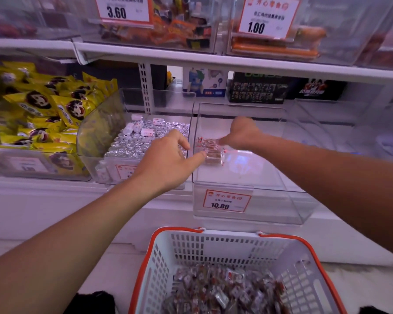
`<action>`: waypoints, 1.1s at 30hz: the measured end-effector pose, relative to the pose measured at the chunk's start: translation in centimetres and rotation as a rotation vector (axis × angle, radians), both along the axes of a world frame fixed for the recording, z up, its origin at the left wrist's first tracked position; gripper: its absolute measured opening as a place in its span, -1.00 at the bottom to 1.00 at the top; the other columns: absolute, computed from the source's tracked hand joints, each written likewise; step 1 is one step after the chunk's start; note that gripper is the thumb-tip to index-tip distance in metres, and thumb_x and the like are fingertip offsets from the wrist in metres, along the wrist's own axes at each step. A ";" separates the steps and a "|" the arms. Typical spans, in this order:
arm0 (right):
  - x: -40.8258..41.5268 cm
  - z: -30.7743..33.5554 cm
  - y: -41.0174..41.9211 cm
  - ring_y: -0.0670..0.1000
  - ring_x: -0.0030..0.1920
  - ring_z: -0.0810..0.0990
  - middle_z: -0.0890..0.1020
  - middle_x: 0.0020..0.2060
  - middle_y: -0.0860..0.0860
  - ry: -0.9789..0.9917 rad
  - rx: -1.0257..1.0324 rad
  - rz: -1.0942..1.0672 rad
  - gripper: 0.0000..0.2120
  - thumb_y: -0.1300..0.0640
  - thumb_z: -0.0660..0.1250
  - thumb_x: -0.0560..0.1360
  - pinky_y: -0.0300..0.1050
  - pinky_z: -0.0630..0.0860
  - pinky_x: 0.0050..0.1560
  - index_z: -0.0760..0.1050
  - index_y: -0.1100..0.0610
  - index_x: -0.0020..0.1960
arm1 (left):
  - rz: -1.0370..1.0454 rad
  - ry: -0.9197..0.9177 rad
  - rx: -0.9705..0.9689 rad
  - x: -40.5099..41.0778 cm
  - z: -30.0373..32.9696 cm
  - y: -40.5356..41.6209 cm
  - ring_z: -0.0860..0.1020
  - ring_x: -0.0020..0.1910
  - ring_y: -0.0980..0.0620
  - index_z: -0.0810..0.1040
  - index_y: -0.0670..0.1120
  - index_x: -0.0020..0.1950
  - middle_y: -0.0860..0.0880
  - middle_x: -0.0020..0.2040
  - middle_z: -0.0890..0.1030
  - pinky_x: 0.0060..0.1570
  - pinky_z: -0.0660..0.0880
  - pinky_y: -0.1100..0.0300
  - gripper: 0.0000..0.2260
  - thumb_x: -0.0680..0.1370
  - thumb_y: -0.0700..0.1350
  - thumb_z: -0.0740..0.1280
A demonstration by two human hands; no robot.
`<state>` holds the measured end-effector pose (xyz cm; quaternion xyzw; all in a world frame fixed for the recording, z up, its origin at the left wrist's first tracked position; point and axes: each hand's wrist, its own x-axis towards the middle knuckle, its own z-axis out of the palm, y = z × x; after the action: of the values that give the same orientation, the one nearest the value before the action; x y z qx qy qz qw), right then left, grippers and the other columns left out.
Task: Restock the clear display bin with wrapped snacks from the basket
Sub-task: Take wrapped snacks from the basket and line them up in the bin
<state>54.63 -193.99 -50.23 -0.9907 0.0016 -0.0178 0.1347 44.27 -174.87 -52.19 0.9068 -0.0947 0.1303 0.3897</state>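
Small red-and-clear wrapped snacks (210,147) mid-frame: light, crinkly, slippery; pinch by wrapper ends. Left hand (168,162) fingers straight, touching; right hand (242,134) pinching them.

Basket (163,257) sits before bin (247,177), snacks (210,147) inside.

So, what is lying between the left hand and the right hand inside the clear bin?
In the head view, a small cluster of wrapped snacks lies between the left hand and the right hand, against the left wall of the clear display bin.
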 end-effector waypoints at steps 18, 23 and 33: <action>-25.7 -31.2 -8.3 0.11 0.32 0.45 0.46 0.38 0.12 0.944 -0.183 0.501 -0.42 -0.10 0.42 0.50 -0.19 0.33 0.26 0.40 0.11 0.43 | -0.405 1.182 0.850 -13.2 -25.7 -4.2 0.41 0.38 -0.17 0.14 -0.15 0.60 -0.17 0.54 0.29 0.26 0.47 0.03 -0.22 0.55 0.22 0.35; -26.3 -33.9 -8.8 0.13 0.22 0.56 0.58 0.24 0.16 0.945 -0.317 0.463 -0.42 -0.06 0.53 0.40 -0.10 0.49 0.23 0.51 0.18 0.32 | -0.393 1.247 0.621 -17.6 -31.9 -5.3 0.48 0.31 -0.13 0.26 -0.15 0.53 -0.15 0.45 0.42 0.28 0.44 0.05 -0.29 0.50 0.09 0.47; -25.8 -35.9 -9.0 0.14 0.02 0.65 0.67 0.00 0.18 0.871 -0.099 0.396 -0.82 0.26 0.41 0.47 0.00 0.58 0.13 0.64 0.26 0.07 | -0.275 1.126 0.541 -17.9 -33.7 -5.4 0.62 -0.09 0.02 0.54 -0.16 0.31 -0.09 0.10 0.64 -0.35 0.47 0.37 -0.73 0.63 -0.16 0.26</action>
<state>28.83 -202.97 -86.13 -0.8926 -0.1317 0.4247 0.0751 26.34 -180.31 -85.94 0.8823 -0.0205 -0.4457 0.1502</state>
